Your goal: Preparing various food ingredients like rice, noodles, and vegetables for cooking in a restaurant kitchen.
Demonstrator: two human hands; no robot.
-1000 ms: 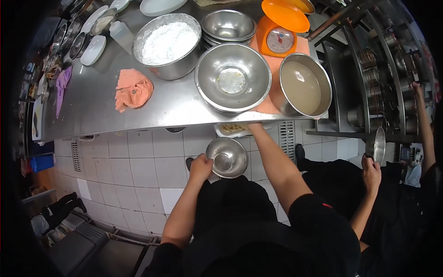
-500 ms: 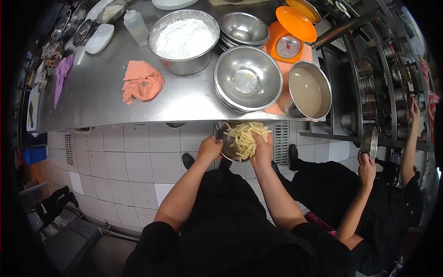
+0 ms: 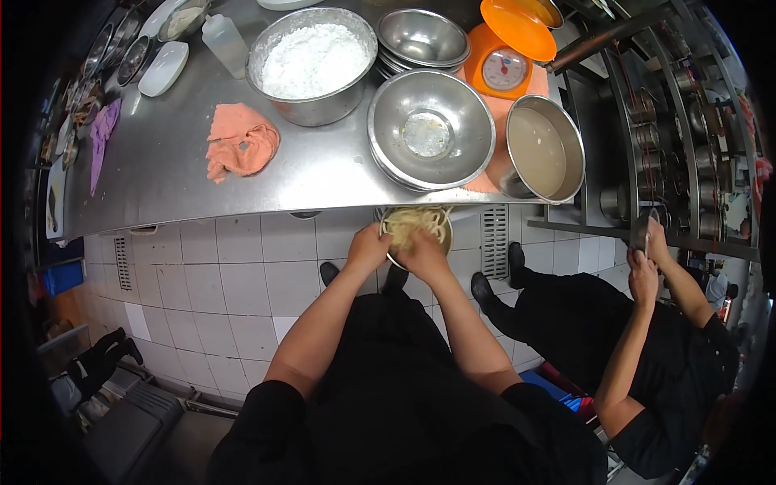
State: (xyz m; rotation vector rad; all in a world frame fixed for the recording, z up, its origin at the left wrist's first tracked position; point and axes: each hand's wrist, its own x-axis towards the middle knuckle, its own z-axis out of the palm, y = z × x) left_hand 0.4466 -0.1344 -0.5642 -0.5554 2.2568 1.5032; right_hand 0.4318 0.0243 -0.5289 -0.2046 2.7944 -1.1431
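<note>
Fingers of the right hand (image 3: 424, 252) reach down into a round steel bowl (image 3: 446, 245), their tips hidden among pale, noodle-like strips (image 3: 408, 218); with some blur too, I cannot tell whether they are closed on any. Fingers of the left hand (image 3: 369, 246) grip the bowl's left rim. From the right fingers, the strips lie directly ahead and slightly left; from the left fingers, just to the right. The right hand is nearer the middle of the heap. Each strip is long and thin, but they tangle with no shared long axis. Just beyond both sets of fingers runs the front edge of a steel counter (image 3: 315, 182). On it, ahead of the right fingers, sits a stack of wide bowls (image 3: 461, 137); farther ahead and left, a pot of white powder (image 3: 323, 111); ahead and right, a deep pot of cloudy liquid (image 3: 572, 153). Well to the right, a co-worker's hands (image 3: 643, 279) hold a metal dish (image 3: 640, 234).
</note>
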